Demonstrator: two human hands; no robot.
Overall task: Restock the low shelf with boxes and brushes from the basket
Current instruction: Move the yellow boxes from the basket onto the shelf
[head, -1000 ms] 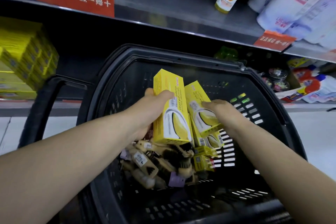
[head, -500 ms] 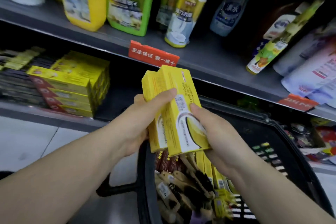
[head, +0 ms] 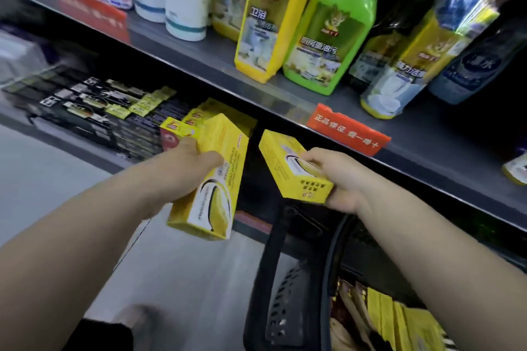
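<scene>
I see left hand [head: 194,162] clamped on a yellow box [head: 216,188] and right hand [head: 336,177] clamped on a second yellow box [head: 288,168]. Shelf stack [head: 199,117] just beyond left hand, basket [head: 285,293] below right. Red tag [head: 348,131] above right hand reads 正品保证.

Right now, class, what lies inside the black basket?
Inside the black basket, yellow boxes stand on edge beside brownish packets. The right forearm and the picture's edge hide the rest of its contents.
</scene>
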